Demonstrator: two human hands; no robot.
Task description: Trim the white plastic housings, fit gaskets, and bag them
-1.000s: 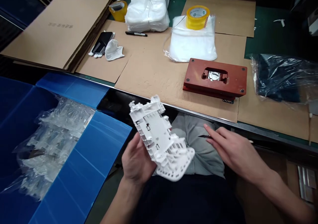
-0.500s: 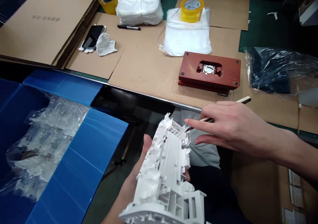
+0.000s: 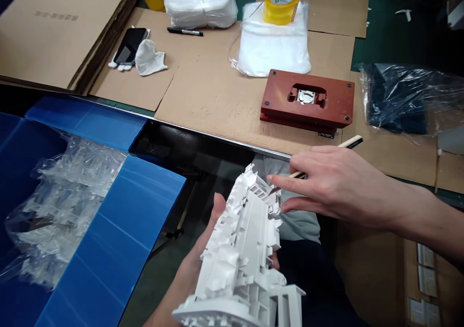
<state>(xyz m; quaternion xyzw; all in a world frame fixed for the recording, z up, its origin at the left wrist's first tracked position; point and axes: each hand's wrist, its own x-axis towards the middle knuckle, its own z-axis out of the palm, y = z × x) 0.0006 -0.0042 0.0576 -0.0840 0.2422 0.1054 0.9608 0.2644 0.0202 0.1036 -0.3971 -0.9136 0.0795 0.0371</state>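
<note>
My left hand (image 3: 195,264) grips a white moulded plastic part (image 3: 242,254) from below, holding it on edge above my lap, its far end tipped away from me. My right hand (image 3: 333,182) holds a thin wooden-handled tool (image 3: 350,143) like a pen, and the tool's tip touches the far top edge of the part. The forefinger lies along the tool, and the other fingers are curled beneath it.
A blue corrugated bin (image 3: 108,230) with bagged clear plastic parts (image 3: 61,206) stands at my left. On the cardboard-covered bench (image 3: 217,99) lie a red-brown fixture block (image 3: 308,105), white bags (image 3: 271,51), yellow tape rolls (image 3: 282,3), a marker (image 3: 184,31), a phone (image 3: 129,45) and a glove (image 3: 148,58).
My left hand turned the white part from flat to on edge and drew it closer. My right hand came up with the tool and set its tip against the part's far edge.
</note>
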